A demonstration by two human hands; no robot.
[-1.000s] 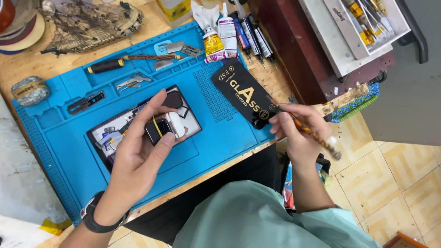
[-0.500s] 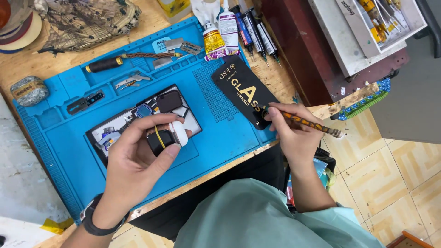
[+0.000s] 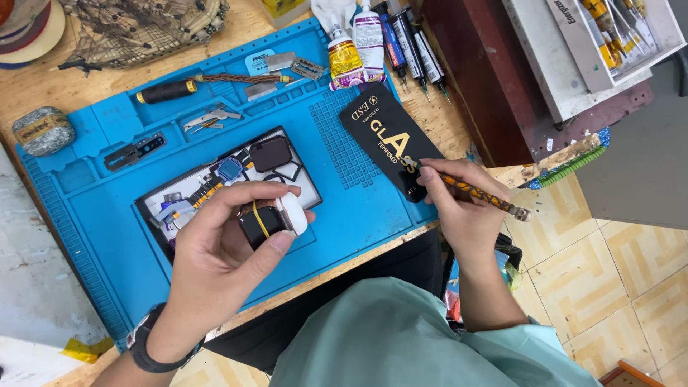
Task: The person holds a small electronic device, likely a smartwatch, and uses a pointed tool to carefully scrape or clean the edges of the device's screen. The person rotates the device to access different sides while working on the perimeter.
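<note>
View from above of a repair station. A blue work mat (image 3: pixel 100 236) is spread over a wooden tabletop (image 3: pixel 57 89). The left hand (image 3: pixel 222 244) is held over the mat's lower middle; its grip is closed around a small black block with a yellow band and a white rounded piece (image 3: pixel 272 221), pinched between thumb and fingers and raised clear of the mat. A dark wristband (image 3: pixel 143 345) is worn on the left wrist. Directly behind this hand, an opened device (image 3: pixel 215 183) is laid flat on the mat, with small internal parts and a dark square module exposed.

The right hand (image 3: pixel 459 208) is placed at the mat's right edge; its grip is closed on a slender tool with a mottled brown-and-orange handle (image 3: pixel 480 192), held like a pen, the tip being pointed left onto a black flat package (image 3: pixel 390 143) that lies tilted across the mat's right side.

Along the mat's upper edge, a screwdriver with a black handle (image 3: pixel 186 86), tweezers (image 3: pixel 211 117) and several small metal blades are seen. Beyond the upper right corner, a yellow-labelled bottle (image 3: pixel 345 61), a white bottle (image 3: pixel 369 39) and a row of dark syringe-like tubes (image 3: pixel 412 46) are grouped. A silvery roll (image 3: pixel 43 130) rests on the tabletop left of the mat.
</note>
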